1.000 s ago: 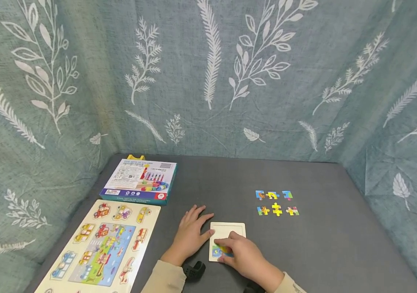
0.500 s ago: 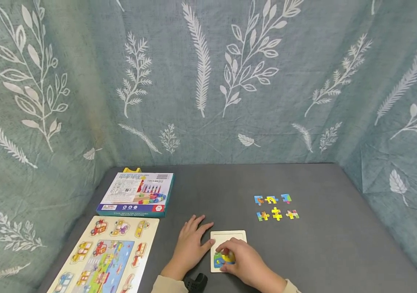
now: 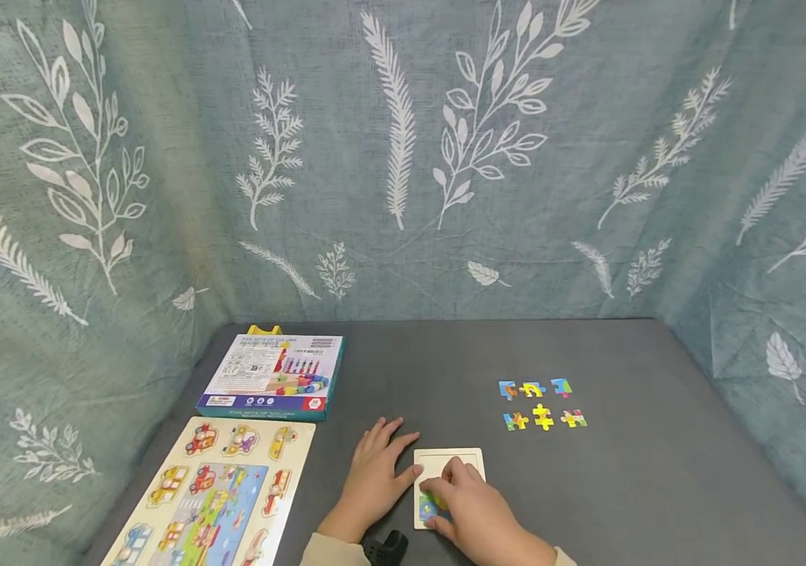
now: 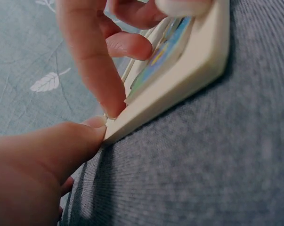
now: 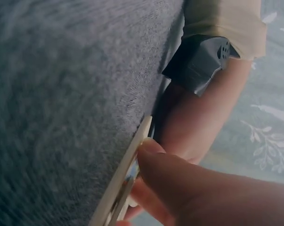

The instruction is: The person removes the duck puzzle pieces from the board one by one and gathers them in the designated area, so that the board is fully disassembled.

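A small pale wooden puzzle tray (image 3: 448,452) lies flat on the table in front of me, with colourful jigsaw pieces (image 3: 427,510) in its near part. My right hand (image 3: 476,511) is bent over it. Its fingers curl down toward the thumb around a puzzle piece that they mostly hide; the thumb is at the near rim. Fingers spread, my left hand (image 3: 372,478) rests on the table left of the tray, its thumb touching the tray's edge. That left thumb (image 4: 80,139) also meets the tray's corner in the left wrist view.
Several loose jigsaw pieces (image 3: 542,417) lie in two rows at the right. On the left is a large vehicle puzzle board (image 3: 301,452), with a bead-set box (image 3: 261,377) behind it and a yellow object (image 3: 264,330) at the back. Patterned curtains (image 3: 403,275) enclose the table.
The camera view has shifted a little. My right fingers have lifted and bent slightly over the tray's pieces, while the left hand stays beside the tray. The loose pieces keep their arrangement.
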Motion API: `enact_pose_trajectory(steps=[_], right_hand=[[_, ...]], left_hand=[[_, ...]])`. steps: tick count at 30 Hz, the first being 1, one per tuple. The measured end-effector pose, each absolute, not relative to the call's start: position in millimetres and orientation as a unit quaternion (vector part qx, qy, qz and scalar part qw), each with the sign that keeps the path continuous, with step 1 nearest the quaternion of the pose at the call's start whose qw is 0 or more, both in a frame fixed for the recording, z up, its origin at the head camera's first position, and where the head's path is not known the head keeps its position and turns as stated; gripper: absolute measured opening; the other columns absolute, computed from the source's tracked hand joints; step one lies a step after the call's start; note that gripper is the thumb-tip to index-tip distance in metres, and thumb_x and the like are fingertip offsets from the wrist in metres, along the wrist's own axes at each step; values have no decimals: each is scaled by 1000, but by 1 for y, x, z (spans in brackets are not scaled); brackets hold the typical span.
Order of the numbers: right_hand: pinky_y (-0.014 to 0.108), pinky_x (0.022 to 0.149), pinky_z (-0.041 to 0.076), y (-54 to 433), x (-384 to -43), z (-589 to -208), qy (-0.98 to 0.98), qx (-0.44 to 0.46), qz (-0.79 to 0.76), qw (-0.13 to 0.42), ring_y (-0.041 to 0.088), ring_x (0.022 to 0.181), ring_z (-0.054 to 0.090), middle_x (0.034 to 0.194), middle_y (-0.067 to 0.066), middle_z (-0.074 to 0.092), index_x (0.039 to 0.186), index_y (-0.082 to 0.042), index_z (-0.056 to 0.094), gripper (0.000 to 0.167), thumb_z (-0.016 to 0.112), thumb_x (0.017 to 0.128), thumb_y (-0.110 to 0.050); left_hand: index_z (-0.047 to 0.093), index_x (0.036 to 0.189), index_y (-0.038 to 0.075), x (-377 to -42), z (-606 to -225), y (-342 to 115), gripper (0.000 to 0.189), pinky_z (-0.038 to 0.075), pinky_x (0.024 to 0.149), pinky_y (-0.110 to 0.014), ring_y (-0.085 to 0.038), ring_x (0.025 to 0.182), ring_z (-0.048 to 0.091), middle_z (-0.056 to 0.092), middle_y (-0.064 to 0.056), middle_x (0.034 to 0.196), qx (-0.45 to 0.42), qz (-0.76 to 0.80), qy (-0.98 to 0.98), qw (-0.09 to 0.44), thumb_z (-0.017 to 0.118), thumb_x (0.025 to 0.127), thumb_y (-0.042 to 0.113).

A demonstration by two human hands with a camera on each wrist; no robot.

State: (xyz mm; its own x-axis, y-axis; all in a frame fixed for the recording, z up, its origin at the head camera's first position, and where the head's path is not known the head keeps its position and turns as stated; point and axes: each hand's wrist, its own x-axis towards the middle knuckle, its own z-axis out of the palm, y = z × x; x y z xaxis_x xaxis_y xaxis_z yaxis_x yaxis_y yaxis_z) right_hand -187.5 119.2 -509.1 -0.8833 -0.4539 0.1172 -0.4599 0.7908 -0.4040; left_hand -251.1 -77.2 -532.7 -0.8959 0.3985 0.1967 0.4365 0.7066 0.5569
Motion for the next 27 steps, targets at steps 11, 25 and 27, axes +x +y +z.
enact_pose_trajectory(steps=[11, 25, 27], right_hand=[[27, 68, 48, 122, -185, -512, -927, 222, 304, -4, 4, 81, 46, 93, -11, 48, 111, -19, 68, 35, 90, 84, -14], [25, 65, 43, 124, -188, -506, -905, 198, 376, -18, 0, 72, 45, 77, -15, 50, 82, -20, 57, 31, 87, 86, -12], [25, 65, 44, 128, -189, -505, -889, 196, 412, -38, 0, 72, 48, 78, -14, 53, 84, -19, 59, 27, 85, 89, -14]], left_hand=[[69, 136, 9, -246, -533, -75, 47, 25, 115, -69, -48, 148, 35, 51, -19, 152, -222, -309, -924, 28, 79, 94, 28], [69, 136, 9, -248, -527, -76, 48, 26, 116, -68, -47, 148, 35, 51, -19, 153, -222, -303, -926, 40, 80, 94, 27], [69, 136, 10, -249, -527, -76, 48, 26, 115, -68, -47, 147, 36, 51, -18, 152, -222, -300, -927, 44, 80, 93, 28]])
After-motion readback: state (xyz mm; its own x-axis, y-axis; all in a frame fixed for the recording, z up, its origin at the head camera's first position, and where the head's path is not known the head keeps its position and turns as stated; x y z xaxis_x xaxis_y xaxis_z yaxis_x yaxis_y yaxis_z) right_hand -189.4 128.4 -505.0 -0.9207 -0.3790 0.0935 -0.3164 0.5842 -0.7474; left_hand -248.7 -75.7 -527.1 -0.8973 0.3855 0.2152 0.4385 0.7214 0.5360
